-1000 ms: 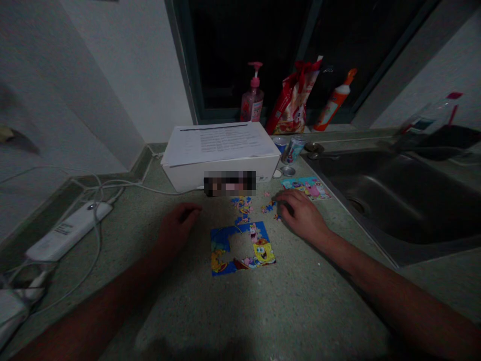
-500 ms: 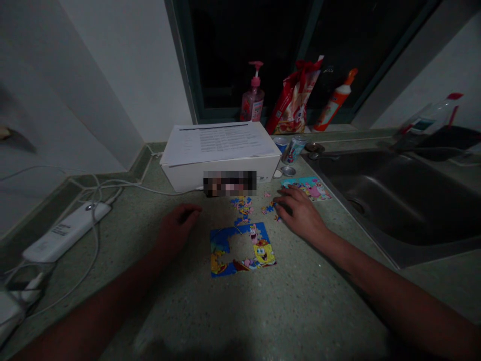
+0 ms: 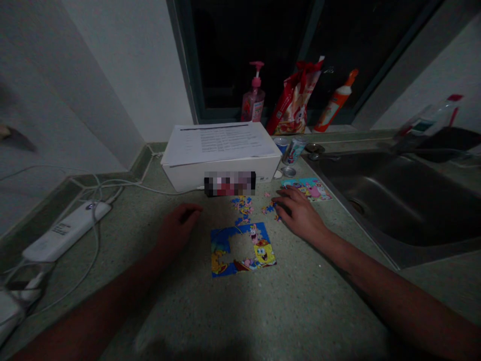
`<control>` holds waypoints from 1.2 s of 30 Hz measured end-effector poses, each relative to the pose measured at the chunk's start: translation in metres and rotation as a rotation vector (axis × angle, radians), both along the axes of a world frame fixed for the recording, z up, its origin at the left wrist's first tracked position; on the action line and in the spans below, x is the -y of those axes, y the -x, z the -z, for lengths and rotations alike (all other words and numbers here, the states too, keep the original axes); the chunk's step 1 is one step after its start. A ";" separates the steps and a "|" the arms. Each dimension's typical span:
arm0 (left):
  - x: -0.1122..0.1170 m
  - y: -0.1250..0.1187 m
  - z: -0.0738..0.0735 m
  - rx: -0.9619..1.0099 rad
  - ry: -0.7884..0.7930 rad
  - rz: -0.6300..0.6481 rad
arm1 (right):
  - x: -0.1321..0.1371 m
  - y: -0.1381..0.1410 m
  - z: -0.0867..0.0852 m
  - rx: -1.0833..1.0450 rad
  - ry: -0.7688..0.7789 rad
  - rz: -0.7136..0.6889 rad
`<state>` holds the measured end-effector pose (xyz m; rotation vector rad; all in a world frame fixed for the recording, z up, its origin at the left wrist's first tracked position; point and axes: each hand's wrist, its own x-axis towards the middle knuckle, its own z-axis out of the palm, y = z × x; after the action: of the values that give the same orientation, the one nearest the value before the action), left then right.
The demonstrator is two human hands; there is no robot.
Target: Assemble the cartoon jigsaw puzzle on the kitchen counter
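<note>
The speckled countertop (image 3: 300, 306) bears a jigsaw puzzle (image 3: 243, 249) — loose pieces (image 3: 242, 206), white box (image 3: 221, 177).

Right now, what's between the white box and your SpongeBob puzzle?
Small loose puzzle pieces lie scattered on the speckled countertop between the white box and the SpongeBob puzzle, as the head view shows.

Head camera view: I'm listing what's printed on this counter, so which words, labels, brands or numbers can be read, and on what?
Nothing can be read for certain.
Sheets of paper: printed lines, too small to read.
White box: the front patch is pixelated.
White power strip: label too small.
Pink pump bottle, red bag, orange-capped tube, can: labels too blurred.
</note>
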<state>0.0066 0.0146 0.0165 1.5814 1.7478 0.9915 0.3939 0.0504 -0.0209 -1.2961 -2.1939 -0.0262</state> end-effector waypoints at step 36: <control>0.001 0.000 -0.001 0.019 0.022 0.004 | -0.024 0.018 0.000 -0.033 0.045 -0.127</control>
<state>0.0071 0.0133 0.0171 1.5568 1.7362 0.9792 0.3764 0.0746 -0.0209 -1.1700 -2.2556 0.0942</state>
